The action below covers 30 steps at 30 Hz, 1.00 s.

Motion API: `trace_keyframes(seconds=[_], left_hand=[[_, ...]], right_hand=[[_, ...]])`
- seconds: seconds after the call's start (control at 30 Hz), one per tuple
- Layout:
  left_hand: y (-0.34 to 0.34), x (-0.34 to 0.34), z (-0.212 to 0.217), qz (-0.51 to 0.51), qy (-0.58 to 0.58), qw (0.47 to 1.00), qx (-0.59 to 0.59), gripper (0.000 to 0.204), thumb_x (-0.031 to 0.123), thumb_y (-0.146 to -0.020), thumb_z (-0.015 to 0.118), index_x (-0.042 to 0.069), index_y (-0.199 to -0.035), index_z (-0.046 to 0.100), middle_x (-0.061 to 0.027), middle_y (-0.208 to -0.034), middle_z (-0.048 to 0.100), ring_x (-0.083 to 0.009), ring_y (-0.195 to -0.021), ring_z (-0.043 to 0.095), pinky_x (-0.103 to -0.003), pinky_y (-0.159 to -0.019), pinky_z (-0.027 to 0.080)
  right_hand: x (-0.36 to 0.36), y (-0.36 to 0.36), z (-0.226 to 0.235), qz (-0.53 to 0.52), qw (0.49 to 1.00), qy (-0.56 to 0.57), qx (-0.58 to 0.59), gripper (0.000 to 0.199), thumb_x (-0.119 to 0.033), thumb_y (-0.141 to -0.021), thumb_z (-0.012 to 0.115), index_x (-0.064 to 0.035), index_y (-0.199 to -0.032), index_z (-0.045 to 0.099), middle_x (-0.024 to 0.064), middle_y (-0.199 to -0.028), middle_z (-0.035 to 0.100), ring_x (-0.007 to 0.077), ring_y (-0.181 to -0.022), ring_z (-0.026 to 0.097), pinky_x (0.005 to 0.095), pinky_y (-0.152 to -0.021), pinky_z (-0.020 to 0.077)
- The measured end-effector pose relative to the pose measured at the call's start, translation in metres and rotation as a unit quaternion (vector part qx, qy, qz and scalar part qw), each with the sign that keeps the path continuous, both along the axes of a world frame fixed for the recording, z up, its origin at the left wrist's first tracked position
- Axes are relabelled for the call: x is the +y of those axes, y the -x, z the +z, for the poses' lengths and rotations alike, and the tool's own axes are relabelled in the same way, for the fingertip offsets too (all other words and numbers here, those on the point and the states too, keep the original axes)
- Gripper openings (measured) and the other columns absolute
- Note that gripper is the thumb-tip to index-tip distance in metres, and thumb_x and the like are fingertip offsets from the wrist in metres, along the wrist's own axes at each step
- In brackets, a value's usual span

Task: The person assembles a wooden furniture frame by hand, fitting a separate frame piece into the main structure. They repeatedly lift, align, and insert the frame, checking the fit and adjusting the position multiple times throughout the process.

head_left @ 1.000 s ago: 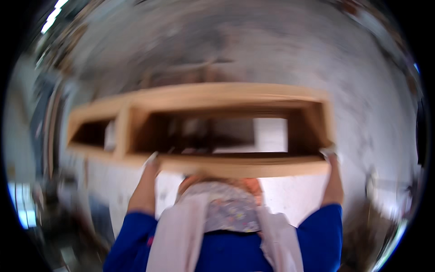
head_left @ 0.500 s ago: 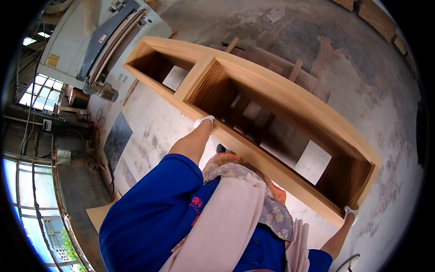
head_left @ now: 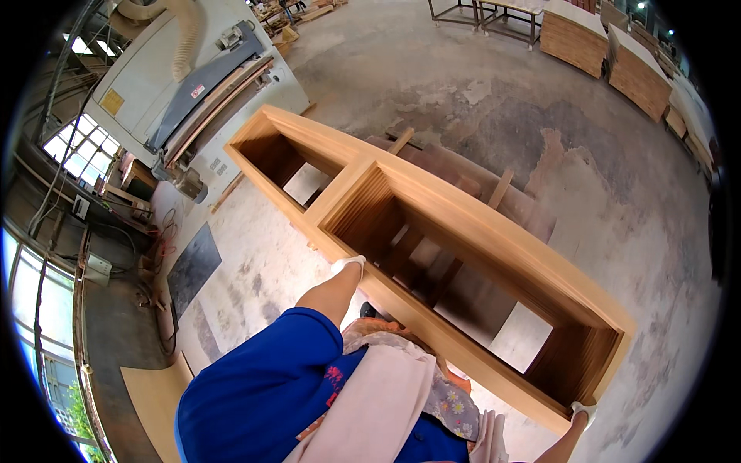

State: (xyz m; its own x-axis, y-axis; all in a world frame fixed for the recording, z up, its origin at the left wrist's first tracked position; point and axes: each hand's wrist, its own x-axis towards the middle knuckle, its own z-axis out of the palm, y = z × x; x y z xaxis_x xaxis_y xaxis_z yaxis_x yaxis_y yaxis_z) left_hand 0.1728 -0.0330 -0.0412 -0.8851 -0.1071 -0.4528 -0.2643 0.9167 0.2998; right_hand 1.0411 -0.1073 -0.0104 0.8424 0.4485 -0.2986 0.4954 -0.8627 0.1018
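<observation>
In front of me lies a long wooden frame (head_left: 494, 241), open through the middle and split by a crossbar (head_left: 345, 189) into one small and one large opening. Its inner walls look ridged, like several layers stacked up. My left hand (head_left: 349, 267), in a white glove, is closed on the near long side, a little right of the crossbar. At the near right corner, my right hand (head_left: 584, 413), also white-gloved, grips the edge. The fingertips of both hands are partly hidden. Wooden support bars (head_left: 501, 190) show beneath the frame.
A large grey machine (head_left: 208, 100) with a ribbed hose stands at the far left. A dark flat sheet (head_left: 194, 270) lies on the concrete floor. Stacked boards (head_left: 573, 37) and metal-legged tables (head_left: 509, 21) are at the back right. A thin curved board (head_left: 158, 401) is behind my left side.
The view has tilted up, so more of the far room shows and the frame sits lower in the picture. Both hands stay at the same places on the frame.
</observation>
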Motion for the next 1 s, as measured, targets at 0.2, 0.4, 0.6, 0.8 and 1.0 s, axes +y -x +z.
trace_keyframes(seconds=[0.2,0.4,0.6,0.8,1.0], left_hand=[[0.004,0.004,-0.006,0.008,0.003,1.0,0.005,0.057,0.038,-0.062,0.087,0.009,-0.11,0.074,-0.011,-0.117,0.07,-0.0236,-0.102,0.068,-0.036,-0.088,0.056],[-0.017,-0.003,0.024,-0.026,-0.018,0.999,0.043,0.067,0.043,-0.061,0.087,0.007,-0.115,0.072,-0.0132,-0.123,0.068,-0.0258,-0.109,0.067,-0.035,-0.095,0.053],[-0.071,0.003,0.088,0.06,-0.029,0.989,0.132,0.051,0.038,-0.071,0.075,-0.004,-0.101,0.069,-0.0233,-0.1,0.072,-0.0343,-0.095,0.072,-0.042,-0.084,0.058],[-0.078,0.011,0.096,0.084,-0.043,0.99,0.106,0.065,0.036,-0.072,0.08,-0.003,-0.118,0.056,-0.0236,-0.109,0.07,-0.0372,-0.1,0.07,-0.043,-0.089,0.055],[-0.07,0.002,0.092,0.086,-0.032,0.991,0.101,0.059,0.035,-0.074,0.079,-0.004,-0.114,0.059,-0.0217,-0.105,0.072,-0.0358,-0.098,0.071,-0.044,-0.086,0.058]], right_hand=[[-0.009,-0.015,-0.02,0.005,0.999,-0.052,-0.004,0.101,-0.018,-0.06,0.087,-0.0046,-0.148,0.039,0.0169,-0.148,0.05,0.0277,-0.131,0.054,0.0377,-0.108,0.044],[-0.013,-0.022,-0.035,0.005,0.996,-0.086,-0.003,0.101,-0.016,-0.06,0.084,-0.0063,-0.149,0.037,0.0165,-0.148,0.05,0.0279,-0.13,0.054,0.0366,-0.107,0.044],[-0.015,-0.012,-0.028,0.024,0.996,-0.027,-0.082,0.107,-0.024,-0.059,0.085,-0.0092,-0.151,0.034,0.0161,-0.152,0.045,0.0275,-0.137,0.047,0.034,-0.112,0.0385],[-0.017,-0.001,-0.006,0.012,0.997,0.014,-0.076,0.096,-0.021,-0.065,0.084,-0.008,-0.148,0.037,0.0149,-0.145,0.049,0.0269,-0.13,0.049,0.0343,-0.107,0.0389],[-0.022,-0.055,-0.072,0.029,0.994,-0.089,0.05,0.074,-0.021,-0.074,0.082,-0.0036,-0.138,0.05,0.0134,-0.129,0.058,0.0265,-0.114,0.056,0.0379,-0.091,0.0478]])
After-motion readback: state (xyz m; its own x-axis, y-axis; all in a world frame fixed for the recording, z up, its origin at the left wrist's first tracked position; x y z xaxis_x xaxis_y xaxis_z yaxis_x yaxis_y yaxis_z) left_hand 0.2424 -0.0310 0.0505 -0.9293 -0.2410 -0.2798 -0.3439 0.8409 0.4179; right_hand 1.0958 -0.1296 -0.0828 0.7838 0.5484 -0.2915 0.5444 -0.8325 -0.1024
